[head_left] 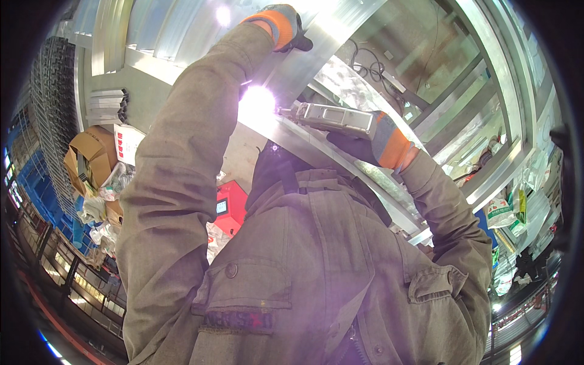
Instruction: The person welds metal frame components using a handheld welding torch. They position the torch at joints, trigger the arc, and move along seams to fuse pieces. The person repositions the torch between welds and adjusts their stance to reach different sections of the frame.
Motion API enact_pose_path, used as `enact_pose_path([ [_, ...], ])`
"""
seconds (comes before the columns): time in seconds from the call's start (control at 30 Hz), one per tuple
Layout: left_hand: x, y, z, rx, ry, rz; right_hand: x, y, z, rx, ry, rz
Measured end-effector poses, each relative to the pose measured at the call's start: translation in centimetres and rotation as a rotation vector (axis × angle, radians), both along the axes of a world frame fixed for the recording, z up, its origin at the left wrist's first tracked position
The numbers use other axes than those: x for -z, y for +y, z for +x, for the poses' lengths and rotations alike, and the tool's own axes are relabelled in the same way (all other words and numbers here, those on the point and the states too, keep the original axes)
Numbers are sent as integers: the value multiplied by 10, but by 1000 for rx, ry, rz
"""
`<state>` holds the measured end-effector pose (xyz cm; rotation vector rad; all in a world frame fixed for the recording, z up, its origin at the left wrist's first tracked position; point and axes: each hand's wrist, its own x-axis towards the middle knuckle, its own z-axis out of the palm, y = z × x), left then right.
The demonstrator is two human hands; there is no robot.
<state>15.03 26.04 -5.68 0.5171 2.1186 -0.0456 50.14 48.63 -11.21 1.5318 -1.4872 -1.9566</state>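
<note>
head view: a silver-grey, boxy welding torch [336, 118] is gripped around its rear by the gloved right hand [371, 143], fingers closed on it. a white glare [257, 103] is seen at its tip, against a long, shiny metal beam [340, 42]. further along from the torch grip, the beam is clasped by the gloved left hand [283, 27]. a red machine [230, 207] is seen lower down.

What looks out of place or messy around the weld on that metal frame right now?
Nothing odd at the weld: the right hand holds the welding gun at the bright arc, and the left hand presses the metal frame. Off to the left, torn cardboard boxes and crumpled plastic bags lie heaped untidily.
</note>
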Motion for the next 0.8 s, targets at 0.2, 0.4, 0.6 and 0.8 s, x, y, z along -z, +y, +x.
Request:
enact_pose_path([
  [0.2, 9, -1, -3, 3, 11, 4, 26, 20, 31, -261, 537, 364],
  [0.4, 13, -3, -4, 10, 18, 12, 34, 12, 34, -255, 898, 580],
  [0.6, 16, -5, -5, 5, 22, 21, -3, 16, 21, -334, 897, 658],
  [0.8, 17, -7, -2, 17, 24, 39, -67, -11, -35, -1714, 1641, 1810],
])
